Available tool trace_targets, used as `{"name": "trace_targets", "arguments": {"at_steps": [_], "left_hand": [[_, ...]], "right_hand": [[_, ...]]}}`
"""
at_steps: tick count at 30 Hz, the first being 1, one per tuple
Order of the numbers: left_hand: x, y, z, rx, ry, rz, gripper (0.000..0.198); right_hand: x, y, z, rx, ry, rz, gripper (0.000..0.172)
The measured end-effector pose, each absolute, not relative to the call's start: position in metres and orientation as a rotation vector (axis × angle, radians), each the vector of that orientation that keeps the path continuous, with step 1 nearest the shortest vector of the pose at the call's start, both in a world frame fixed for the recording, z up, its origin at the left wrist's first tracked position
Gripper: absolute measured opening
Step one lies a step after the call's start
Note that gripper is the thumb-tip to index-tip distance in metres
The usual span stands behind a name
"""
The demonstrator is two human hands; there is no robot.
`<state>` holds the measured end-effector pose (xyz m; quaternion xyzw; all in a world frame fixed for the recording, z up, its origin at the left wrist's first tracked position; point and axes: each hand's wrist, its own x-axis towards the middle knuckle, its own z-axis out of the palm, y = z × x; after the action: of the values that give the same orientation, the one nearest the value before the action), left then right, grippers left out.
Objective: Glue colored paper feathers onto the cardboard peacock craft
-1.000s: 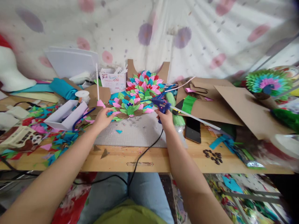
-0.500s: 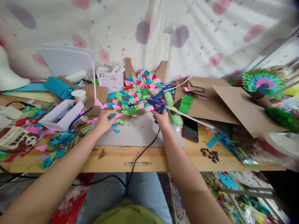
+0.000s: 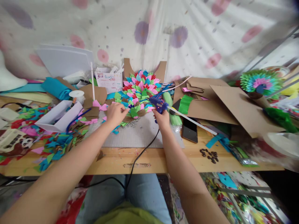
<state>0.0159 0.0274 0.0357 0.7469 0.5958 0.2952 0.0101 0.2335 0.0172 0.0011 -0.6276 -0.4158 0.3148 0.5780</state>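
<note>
My right hand is wrapped round the handle of a blue hot glue gun, with a long white glue stick jutting out of its back to the right. The gun's nozzle points left at a crepe-paper decoration of pink, blue, green and brown petals around a green paper bird. Above the left petals, my left hand is closed, its fingertips pinched together beside the bird. I cannot make out what, if anything, is in that pinch. A second petalled bird piece lies just behind.
A grey mat lies under the work, crossed by the gun's black cord. At left are paper scraps and a white box. To the right lie a phone, dark seeds and cardboard sheets.
My left hand has moved right across the petals, close to the bird, and its fingers have drawn together. The glue gun stays in my right hand, almost where it was.
</note>
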Motion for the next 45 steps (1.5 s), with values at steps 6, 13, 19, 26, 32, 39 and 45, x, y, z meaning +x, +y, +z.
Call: {"name": "trace_targets", "arguments": {"at_steps": [6, 13, 19, 26, 32, 39, 45], "left_hand": [[0.080, 0.058, 0.032, 2.684, 1.659, 0.580, 0.024], [0.089, 0.082, 0.030, 2.907, 1.523, 0.208, 0.026], [0.090, 0.090, 0.020, 2.666, 1.635, 0.405, 0.021], [0.078, 0.091, 0.023, 2.210, 1.543, 0.920, 0.004], [0.018, 0.063, 0.038, 1.574, 1.373, 1.252, 0.030], [-0.072, 0.017, 0.023, 1.296, 1.397, 1.367, 0.023], [-0.080, -0.002, 0.015, 1.249, 1.428, 1.417, 0.019]], "right_hand": [[0.241, 0.022, -0.003, -1.489, -0.913, 0.728, 0.027], [0.243, 0.027, -0.006, -1.505, -0.898, 0.746, 0.027], [0.242, 0.023, -0.001, -1.545, -0.918, 0.704, 0.025], [0.243, 0.024, -0.003, -1.531, -0.937, 0.717, 0.027], [0.234, 0.014, 0.008, -1.390, -1.049, 0.885, 0.029], [0.209, -0.012, 0.024, -1.229, -1.520, 1.184, 0.027], [0.183, -0.012, 0.029, -1.168, -1.760, 1.292, 0.033]]}}
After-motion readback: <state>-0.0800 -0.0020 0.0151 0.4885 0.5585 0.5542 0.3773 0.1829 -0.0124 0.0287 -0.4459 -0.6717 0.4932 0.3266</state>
